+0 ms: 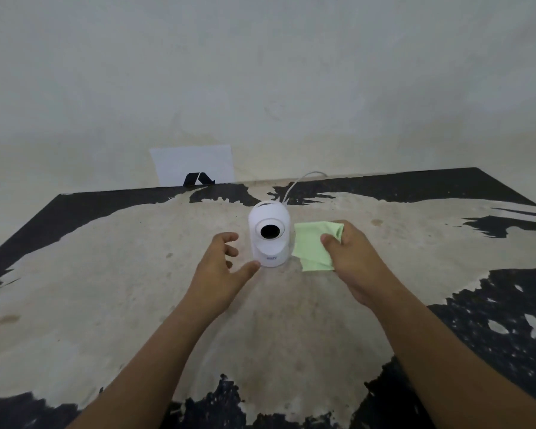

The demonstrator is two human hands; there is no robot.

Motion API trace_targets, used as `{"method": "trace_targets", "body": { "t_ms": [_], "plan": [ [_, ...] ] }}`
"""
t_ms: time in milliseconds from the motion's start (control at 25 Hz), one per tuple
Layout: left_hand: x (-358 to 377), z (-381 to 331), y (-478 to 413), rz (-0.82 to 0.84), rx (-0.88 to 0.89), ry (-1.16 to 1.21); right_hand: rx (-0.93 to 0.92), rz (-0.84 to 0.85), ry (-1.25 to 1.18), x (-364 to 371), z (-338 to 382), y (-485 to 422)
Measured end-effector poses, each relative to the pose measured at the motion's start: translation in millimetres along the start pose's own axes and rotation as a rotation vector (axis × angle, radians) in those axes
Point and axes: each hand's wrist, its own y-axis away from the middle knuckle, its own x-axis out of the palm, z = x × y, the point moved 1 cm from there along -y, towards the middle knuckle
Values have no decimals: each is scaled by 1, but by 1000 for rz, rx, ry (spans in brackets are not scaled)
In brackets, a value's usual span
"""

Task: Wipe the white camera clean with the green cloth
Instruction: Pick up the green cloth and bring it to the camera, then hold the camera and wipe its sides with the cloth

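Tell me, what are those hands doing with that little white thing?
A person is getting ready to clean a white camera that stands upright on a worn table. The right hand is on a green cloth lying just beside the camera, gripping its far edge. The left hand is open and reaching toward the camera's base, thumb nearly touching it. A white cable runs from behind the camera. No wiping has begun yet.

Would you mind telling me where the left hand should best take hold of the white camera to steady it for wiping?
Probably the lower body of the white camera, approached from its left, where the open left hand is. The camera stands upright with its dark lens facing the person, so a grip low around the base leaves the lens clear. The right hand has the green cloth.
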Motion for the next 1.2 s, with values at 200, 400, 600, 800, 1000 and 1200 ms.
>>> {"method": "trace_targets", "body": {
  "t_ms": [200,400,600,800,1000,1200],
  "plan": [
    [22,10,-56,119,17,-317,-54,35,222,28,7,-26],
    [37,16,-72,139,71,-425,110,175,18,57,5,-19],
    [37,25,-79,172,85,-411,147,182,-198,68,13,-17],
    [38,25,-78,164,112,-426,-53,140,-85,69,25,-27],
    [38,25,-77,148,120,-412,82,175,-167,75,11,-31],
    [38,23,-77,155,125,-428,-14,153,-104,75,9,-11]
  ]
}}
